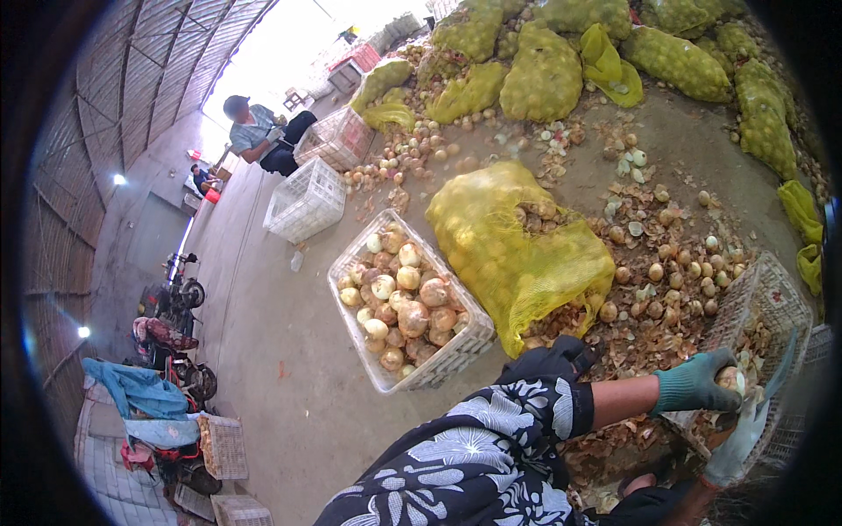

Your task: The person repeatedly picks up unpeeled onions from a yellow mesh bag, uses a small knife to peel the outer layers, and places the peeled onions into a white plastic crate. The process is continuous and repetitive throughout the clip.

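Note:
My left hand [700, 384], in a green-and-grey work glove, is closed around an onion [731, 379] at the lower right. Close against it is my right hand [740, 430] in a pale, soiled glove, with a knife [781, 368] whose blade points up and looks blurred. Both hands are over a plastic crate [766, 283] holding onion skins. A white crate [470, 338] full of onions stands left of a yellow mesh sack [487, 217] of onions, which has an opening in its side. Loose onions [684, 263] and peelings lie beyond my left hand.
More yellow sacks [543, 75] lie along the top and right. An empty white crate [306, 200] stands beside a pink-and-white crate [335, 138], where a co-worker [260, 135] sits. Another person [204, 179] sits farther back. Motorcycles [187, 322] stand at the left.

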Motion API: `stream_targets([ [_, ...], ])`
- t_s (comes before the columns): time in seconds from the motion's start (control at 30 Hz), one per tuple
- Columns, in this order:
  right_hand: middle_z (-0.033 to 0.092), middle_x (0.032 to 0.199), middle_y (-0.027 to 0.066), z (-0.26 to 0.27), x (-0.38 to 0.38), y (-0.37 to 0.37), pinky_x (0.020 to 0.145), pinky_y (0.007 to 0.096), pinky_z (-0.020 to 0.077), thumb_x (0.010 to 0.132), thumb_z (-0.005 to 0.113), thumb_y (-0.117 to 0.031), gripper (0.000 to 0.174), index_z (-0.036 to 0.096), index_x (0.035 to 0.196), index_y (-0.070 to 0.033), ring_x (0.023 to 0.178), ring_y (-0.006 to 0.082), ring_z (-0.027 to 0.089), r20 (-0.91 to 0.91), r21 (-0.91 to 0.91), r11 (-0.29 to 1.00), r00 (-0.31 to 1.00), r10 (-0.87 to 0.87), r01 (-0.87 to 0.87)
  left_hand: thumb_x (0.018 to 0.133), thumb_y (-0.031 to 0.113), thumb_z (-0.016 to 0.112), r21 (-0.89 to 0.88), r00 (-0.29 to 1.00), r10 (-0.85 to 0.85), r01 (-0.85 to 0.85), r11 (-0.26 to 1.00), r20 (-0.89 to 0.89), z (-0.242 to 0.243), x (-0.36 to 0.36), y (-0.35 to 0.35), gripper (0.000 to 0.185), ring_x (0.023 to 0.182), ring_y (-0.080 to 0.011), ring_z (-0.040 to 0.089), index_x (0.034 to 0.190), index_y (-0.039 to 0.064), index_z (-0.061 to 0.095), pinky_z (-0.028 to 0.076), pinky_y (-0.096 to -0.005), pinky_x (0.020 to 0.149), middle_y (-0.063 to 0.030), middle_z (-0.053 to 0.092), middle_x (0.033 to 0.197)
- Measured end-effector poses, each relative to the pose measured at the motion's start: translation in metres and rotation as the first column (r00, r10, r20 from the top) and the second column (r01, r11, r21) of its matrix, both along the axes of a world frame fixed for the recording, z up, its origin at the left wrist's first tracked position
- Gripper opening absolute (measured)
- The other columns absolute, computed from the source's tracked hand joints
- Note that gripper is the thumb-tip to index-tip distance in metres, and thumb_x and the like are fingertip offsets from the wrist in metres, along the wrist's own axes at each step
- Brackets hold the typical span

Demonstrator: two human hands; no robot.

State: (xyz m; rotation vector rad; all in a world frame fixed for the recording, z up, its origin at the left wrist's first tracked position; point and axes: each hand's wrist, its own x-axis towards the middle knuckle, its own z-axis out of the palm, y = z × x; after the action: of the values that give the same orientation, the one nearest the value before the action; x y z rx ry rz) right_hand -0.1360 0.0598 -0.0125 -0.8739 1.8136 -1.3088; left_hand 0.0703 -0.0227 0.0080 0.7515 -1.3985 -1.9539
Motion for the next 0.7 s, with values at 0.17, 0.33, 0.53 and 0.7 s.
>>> stream_targets([
  [0.17, 0.059, 0.138, 0.0161, 0.008, 0.009, 0.008, 0.102, 0.0362, 0.0481, 0.110, 0.056, -0.035, 0.057, 0.046, 0.150, 0.004, 0.121, 0.0230, 0.060, -0.160, -0.086, 0.995, 0.986, 0.040, -0.054, 0.077, 0.031, 0.085, -0.022, 1.000, -0.027, 0.027, 0.999, 0.010, 0.004, -0.002, -0.001, 0.062, 0.098, -0.0188, 0.068, 0.124, -0.001, 0.061, 0.057, -0.0347, 0.086, -0.0140, 0.072, 0.109],
  [0.33, 0.058, 0.139, 0.0176, -0.006, -0.007, 0.011, 0.101, 0.0366, 0.0484, 0.109, 0.057, -0.038, 0.061, 0.045, 0.152, 0.004, 0.121, 0.0234, 0.060, -0.065, -0.062, 0.995, 0.996, 0.069, -0.073, 0.077, 0.033, 0.085, 0.019, 1.000, -0.026, 0.026, 0.999, 0.009, -0.002, -0.004, 0.002, 0.061, 0.099, -0.0190, 0.067, 0.121, -0.003, 0.062, 0.056, -0.0352, 0.087, -0.0143, 0.072, 0.110],
  [0.53, 0.052, 0.146, 0.0193, -0.009, -0.007, 0.012, 0.108, 0.0420, 0.0468, 0.110, 0.055, -0.041, 0.063, 0.043, 0.153, 0.003, 0.130, 0.0281, 0.056, 0.294, -0.147, 0.989, 0.956, 0.019, 0.025, 0.076, 0.034, 0.085, 0.086, 0.999, -0.034, 0.035, 0.996, -0.011, 0.003, -0.005, 0.002, 0.064, 0.099, -0.0195, 0.067, 0.123, -0.003, 0.062, 0.056, -0.0348, 0.088, -0.0138, 0.071, 0.109],
  [0.7, 0.047, 0.154, 0.0178, -0.036, -0.029, 0.017, 0.115, 0.0423, 0.0419, 0.111, 0.050, -0.042, 0.062, 0.043, 0.155, 0.001, 0.137, 0.0297, 0.052, 0.290, -0.234, 0.972, 0.955, 0.067, 0.003, 0.077, 0.038, 0.085, 0.134, 0.996, -0.080, 0.085, 0.987, -0.047, 0.000, -0.005, -0.001, 0.069, 0.103, -0.0201, 0.067, 0.127, -0.003, 0.061, 0.055, -0.0348, 0.090, -0.0133, 0.070, 0.113],
])
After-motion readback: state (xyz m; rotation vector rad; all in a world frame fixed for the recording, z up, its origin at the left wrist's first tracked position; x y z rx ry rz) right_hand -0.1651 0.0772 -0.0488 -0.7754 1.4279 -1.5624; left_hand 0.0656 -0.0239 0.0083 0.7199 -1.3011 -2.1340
